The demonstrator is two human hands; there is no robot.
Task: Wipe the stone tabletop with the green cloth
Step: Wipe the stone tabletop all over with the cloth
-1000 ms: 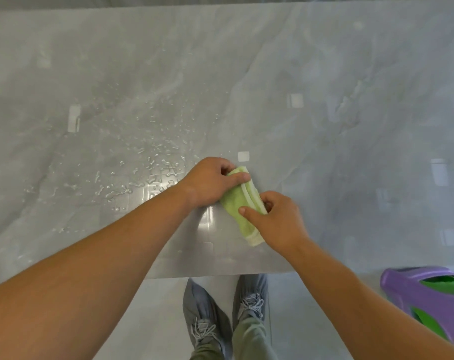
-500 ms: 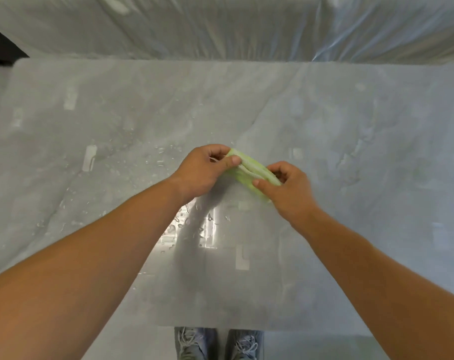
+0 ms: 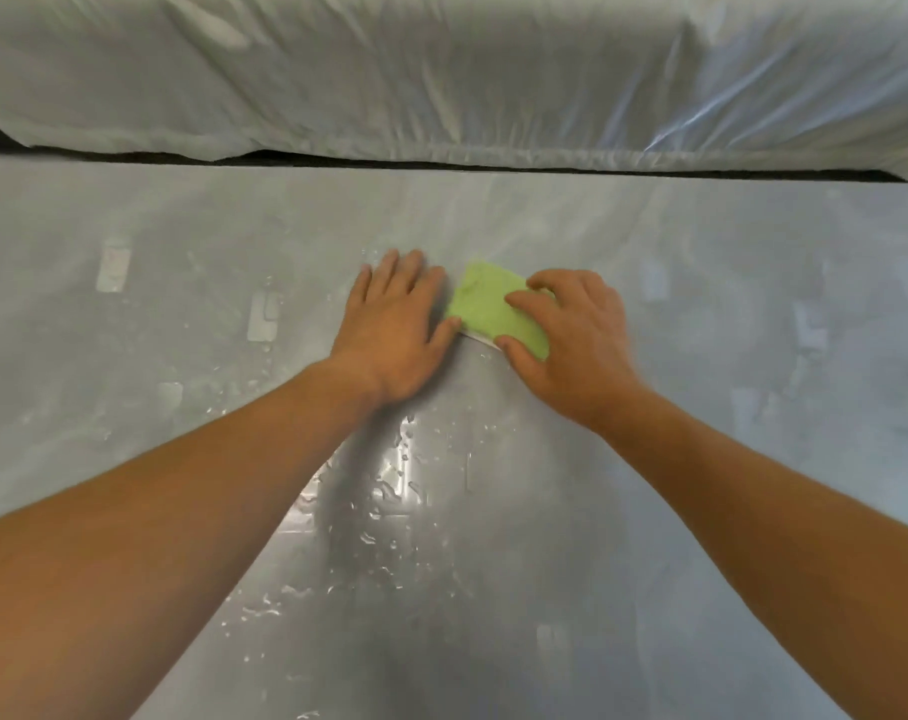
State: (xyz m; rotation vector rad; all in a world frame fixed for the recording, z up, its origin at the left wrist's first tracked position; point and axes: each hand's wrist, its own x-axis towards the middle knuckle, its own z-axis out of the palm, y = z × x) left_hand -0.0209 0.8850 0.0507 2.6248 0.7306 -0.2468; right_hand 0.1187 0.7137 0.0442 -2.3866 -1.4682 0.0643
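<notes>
**Pressing green cloth (image 3: 485,309) onto wet stone tabletop (image 3: 727,511)**

Grey stone tabletop fills most of the head view, glossy, w/ pale veining and rectangular light reflections (image 3: 263,317) scattered over it. Beyond its far edge, past a dark gap, crumpled translucent plastic sheeting (image 3: 441,70) runs the full width of the view. Both bare forearms reach in from the bottom corners toward the middle of the slab.

L hand (image 3: 394,330) lies palm-down on the stone, fingers straight and close together, holding nothing. Its thumb tip touches the cloth's left edge. R hand (image 3: 571,345) sits just beside it, over the cloth's right part. Fingers are bent and arched over the fabric w/ the thumb against the near edge, so it grips the cloth against the surface.

Green cloth is folded into a small rectangle and lies flat on the tabletop approx. mid-view, btw the two hands, one corner pointing away. A thin white strip shows along its near edge. Water droplets (image 3: 389,491) bead on the stone nearer the person than the hands — mostly btw the forearms, a few left of the L hand.
</notes>
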